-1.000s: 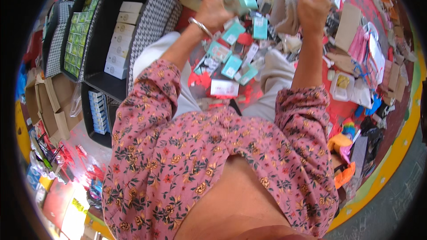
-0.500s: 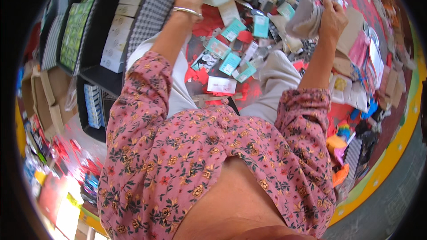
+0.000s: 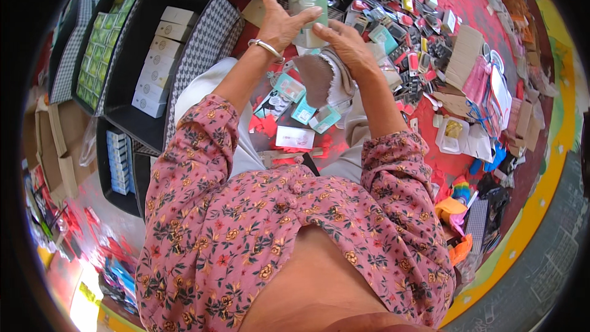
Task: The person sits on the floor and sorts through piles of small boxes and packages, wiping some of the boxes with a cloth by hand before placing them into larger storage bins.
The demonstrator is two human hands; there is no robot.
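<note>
A pale green box with a whitish lower part is held up in front of me. My left hand grips it from the left, thumb across its front and a finger sticking up beside it. My right hand has its fingertips at the box's lower right side. From that same hand hangs a folded grey-brown cloth. Below the hands, several turquoise flat packets and a white card lie on the red floor between my legs; the cloth covers some of them.
To the left stand black houndstooth-sided storage bins, one holding white boxes, another green packs. Many small items are strewn at the far right, near opened cardboard and a clear tray.
My right hand has swung left with the cloth, from the far right to beside the box. The left hand and the green box have come slightly nearer.
</note>
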